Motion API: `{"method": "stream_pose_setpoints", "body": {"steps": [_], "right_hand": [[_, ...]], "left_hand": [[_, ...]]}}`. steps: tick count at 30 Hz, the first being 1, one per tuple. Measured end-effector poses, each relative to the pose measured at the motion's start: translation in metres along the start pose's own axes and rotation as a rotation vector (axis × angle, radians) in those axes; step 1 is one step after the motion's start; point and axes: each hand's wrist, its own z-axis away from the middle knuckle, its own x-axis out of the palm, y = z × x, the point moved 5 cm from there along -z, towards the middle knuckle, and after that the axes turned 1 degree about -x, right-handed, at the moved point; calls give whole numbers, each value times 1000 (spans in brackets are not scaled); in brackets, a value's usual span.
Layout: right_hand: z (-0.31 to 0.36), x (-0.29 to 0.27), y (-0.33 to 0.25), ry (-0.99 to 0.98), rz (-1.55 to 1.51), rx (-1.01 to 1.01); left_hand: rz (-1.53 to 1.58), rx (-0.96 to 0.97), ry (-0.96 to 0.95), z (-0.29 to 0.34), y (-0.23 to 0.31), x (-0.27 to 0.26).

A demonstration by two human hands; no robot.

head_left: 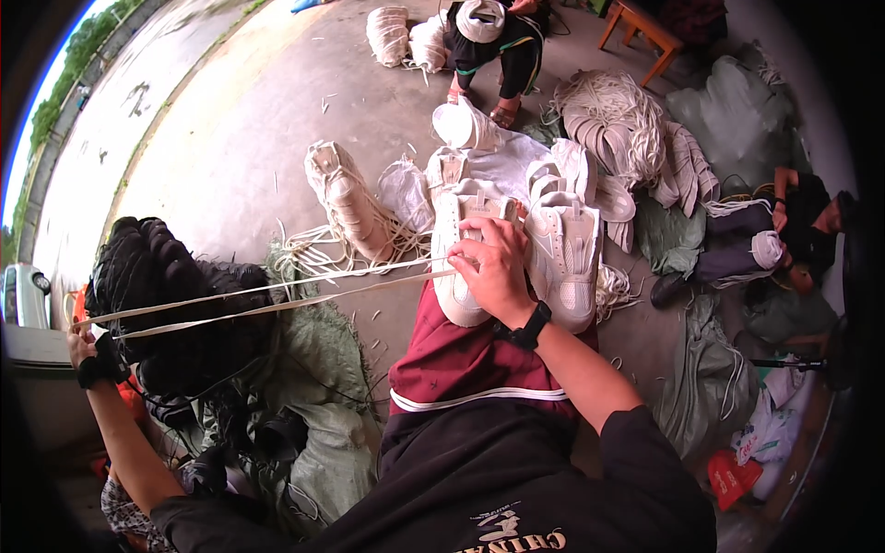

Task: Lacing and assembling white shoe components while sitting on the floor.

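White shoe uppers lie across my knees, one pale upper (458, 221) on the left and another upper (564, 263) on the right. My right hand (493, 263) rests over the left one, thumb and fingers pinched at its lacing area. From there a long white shoelace (277, 310) runs in two taut strands to the far left. My left hand (83, 343), arm stretched out, is closed around the other end of the lace. Fingers of the right hand cover the eyelets beneath them.
A pile of black shoe uppers (171, 304) sits at left beside green sacks (327, 396). Bundled uppers (346, 198) and a heap of pale uppers (618, 124) lie ahead. Co-workers sit ahead (512, 60) and at right (737, 240). An orange stool (641, 32) stands farther back.
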Motion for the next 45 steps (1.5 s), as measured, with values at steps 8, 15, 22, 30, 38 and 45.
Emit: {"method": "stream_pose_setpoints", "body": {"steps": [8,15,22,30,38,45], "right_hand": [[14,-16,8,-12,-95,-33],[21,-26,1,-79,-52,-65],[27,-37,7,-92,-51,-50],[33,-48,8,-58,-95,-55],[35,-59,16,25,-214,-41],[24,-71,37,45,-20,-55]], "left_hand": [[19,-3,12,0,7,-4],[32,9,29,5,28,-13],[44,8,31,7,36,-10],[-129,150,-92,-41,85,-46],[-175,255,-190,-14,157,-79],[-176,82,-94,36,69,1]]}}
